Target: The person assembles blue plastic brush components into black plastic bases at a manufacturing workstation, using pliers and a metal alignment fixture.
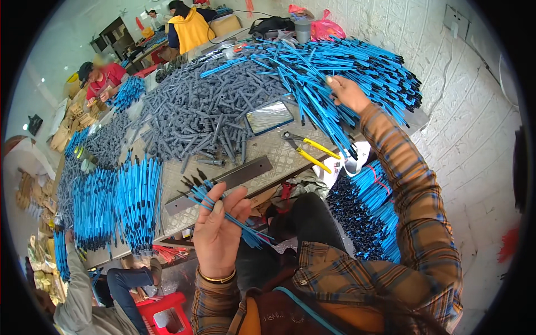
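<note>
My left hand (218, 234), palm turned up, is closed round a small bunch of thin blue rods with black tips (240, 224). The bunch slants across the fingers, its black tips toward the table's metal strip. My right hand (350, 94) is stretched out over the large pile of blue rods (357, 64) at the back right. Its thumb and fingers are drawn together beside the rods; what lies between them is too small to make out. Yellow-handled pliers (312, 149) lie on the table between my hands.
Grey plastic tubes (206, 97) are heaped across the table, next to a shallow tray (269, 117). Bundled blue rods (139, 195) stand at the left edge; more tied bundles (385, 218) sit below at right. A metal strip (223, 184) lies along the front edge. Other people sit left and behind.
</note>
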A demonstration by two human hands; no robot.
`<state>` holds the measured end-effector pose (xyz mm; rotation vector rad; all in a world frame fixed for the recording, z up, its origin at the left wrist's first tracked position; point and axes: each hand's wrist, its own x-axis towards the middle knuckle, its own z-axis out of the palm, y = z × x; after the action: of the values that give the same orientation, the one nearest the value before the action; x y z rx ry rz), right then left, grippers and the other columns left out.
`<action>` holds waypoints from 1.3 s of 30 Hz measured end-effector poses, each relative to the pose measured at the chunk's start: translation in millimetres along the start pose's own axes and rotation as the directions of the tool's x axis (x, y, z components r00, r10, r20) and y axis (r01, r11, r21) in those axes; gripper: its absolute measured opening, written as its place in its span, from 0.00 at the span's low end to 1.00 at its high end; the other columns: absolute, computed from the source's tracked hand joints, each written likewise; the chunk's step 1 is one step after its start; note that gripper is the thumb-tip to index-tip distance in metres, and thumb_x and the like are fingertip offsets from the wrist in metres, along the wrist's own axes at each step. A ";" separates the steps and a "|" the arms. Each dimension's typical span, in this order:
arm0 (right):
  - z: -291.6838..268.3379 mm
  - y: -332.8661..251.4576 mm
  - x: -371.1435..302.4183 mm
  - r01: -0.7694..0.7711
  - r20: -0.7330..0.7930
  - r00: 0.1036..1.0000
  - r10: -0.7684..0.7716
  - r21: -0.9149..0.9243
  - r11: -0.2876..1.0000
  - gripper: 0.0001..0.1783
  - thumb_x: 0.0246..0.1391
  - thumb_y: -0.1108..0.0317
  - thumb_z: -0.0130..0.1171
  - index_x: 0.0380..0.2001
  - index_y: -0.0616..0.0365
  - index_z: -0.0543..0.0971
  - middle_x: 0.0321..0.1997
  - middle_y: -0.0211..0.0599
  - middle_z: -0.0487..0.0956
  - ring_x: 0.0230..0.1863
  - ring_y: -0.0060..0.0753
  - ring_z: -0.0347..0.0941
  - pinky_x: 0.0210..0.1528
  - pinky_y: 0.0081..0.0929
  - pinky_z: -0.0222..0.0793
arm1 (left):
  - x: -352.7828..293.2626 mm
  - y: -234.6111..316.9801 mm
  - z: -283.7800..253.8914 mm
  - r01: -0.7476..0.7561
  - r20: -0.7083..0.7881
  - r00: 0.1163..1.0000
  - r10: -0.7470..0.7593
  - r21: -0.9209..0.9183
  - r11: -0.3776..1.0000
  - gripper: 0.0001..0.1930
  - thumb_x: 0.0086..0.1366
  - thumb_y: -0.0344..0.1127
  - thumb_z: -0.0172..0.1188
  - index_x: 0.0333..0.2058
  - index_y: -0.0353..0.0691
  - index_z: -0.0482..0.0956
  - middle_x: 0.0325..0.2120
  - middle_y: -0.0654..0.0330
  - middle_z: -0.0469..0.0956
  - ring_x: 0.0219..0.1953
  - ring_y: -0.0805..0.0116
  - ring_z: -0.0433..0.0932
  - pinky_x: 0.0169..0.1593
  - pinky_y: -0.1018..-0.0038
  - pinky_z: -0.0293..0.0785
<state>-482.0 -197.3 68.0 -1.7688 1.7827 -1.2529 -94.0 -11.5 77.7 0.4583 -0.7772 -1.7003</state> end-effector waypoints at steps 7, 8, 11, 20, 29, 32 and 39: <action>-35.6 21.0 -70.7 0.113 0.123 0.992 -0.028 -0.762 0.637 0.13 0.52 0.60 0.49 0.31 0.60 0.71 0.30 0.47 0.76 0.29 0.48 0.73 0.31 0.41 0.68 | 4.8 -7.5 -6.7 0.020 -0.006 1.000 -0.020 -0.024 1.000 0.18 0.64 0.33 0.45 0.53 0.38 0.62 0.46 0.46 0.71 0.44 0.59 0.73 0.49 0.63 0.68; -31.8 27.0 -76.3 0.075 0.121 0.992 0.041 -0.811 0.580 0.12 0.51 0.61 0.49 0.30 0.59 0.71 0.31 0.48 0.76 0.31 0.50 0.73 0.33 0.42 0.67 | 4.2 -8.1 -5.7 0.035 -0.005 0.999 -0.035 -0.020 0.999 0.18 0.64 0.33 0.45 0.53 0.38 0.62 0.46 0.47 0.71 0.44 0.59 0.73 0.49 0.64 0.69; -32.4 40.9 -77.4 0.063 0.084 0.996 0.013 -0.837 0.543 0.11 0.49 0.62 0.50 0.30 0.59 0.71 0.31 0.49 0.75 0.32 0.53 0.72 0.35 0.43 0.67 | 2.9 -8.5 -4.7 0.050 -0.006 0.999 -0.050 -0.008 0.999 0.18 0.64 0.34 0.45 0.53 0.39 0.62 0.46 0.47 0.71 0.44 0.59 0.73 0.49 0.64 0.69; -40.5 39.5 -56.7 -0.013 -0.265 0.949 -0.173 -0.579 0.815 0.12 0.50 0.63 0.54 0.30 0.61 0.70 0.26 0.48 0.74 0.30 0.49 0.71 0.32 0.38 0.67 | -5.7 -5.7 -6.4 0.020 -0.069 0.997 -0.025 -0.080 0.997 0.17 0.63 0.31 0.47 0.51 0.37 0.64 0.43 0.48 0.73 0.43 0.59 0.73 0.50 0.66 0.67; -46.5 55.7 -48.4 0.050 -0.393 0.906 -0.157 -0.269 0.962 0.12 0.53 0.62 0.54 0.31 0.62 0.68 0.20 0.39 0.71 0.19 0.33 0.67 0.23 0.30 0.64 | -4.6 -11.4 -3.6 0.028 -0.070 0.997 -0.034 -0.077 0.997 0.18 0.63 0.32 0.47 0.52 0.37 0.63 0.43 0.48 0.73 0.43 0.60 0.73 0.49 0.67 0.67; -44.1 25.7 -50.2 -0.152 -0.318 0.939 0.129 -0.050 0.987 0.12 0.53 0.62 0.53 0.32 0.61 0.69 0.20 0.43 0.73 0.21 0.41 0.70 0.26 0.34 0.66 | -5.4 -11.0 -4.5 0.029 -0.079 0.996 -0.035 -0.077 0.997 0.18 0.63 0.32 0.47 0.52 0.37 0.63 0.43 0.48 0.73 0.43 0.61 0.73 0.49 0.67 0.67; -90.6 23.7 -68.3 -0.053 -0.266 0.962 -0.059 -0.395 0.917 0.13 0.53 0.62 0.53 0.37 0.60 0.69 0.22 0.47 0.75 0.24 0.46 0.73 0.28 0.37 0.68 | -3.7 -14.7 -10.9 0.024 -0.082 0.996 -0.031 -0.078 0.997 0.17 0.63 0.31 0.47 0.51 0.37 0.65 0.44 0.48 0.72 0.44 0.61 0.72 0.48 0.68 0.67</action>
<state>-553.7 -106.8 77.4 -1.8740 2.3348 -1.2517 -96.1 -8.9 59.3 0.4852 -0.6450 -1.7195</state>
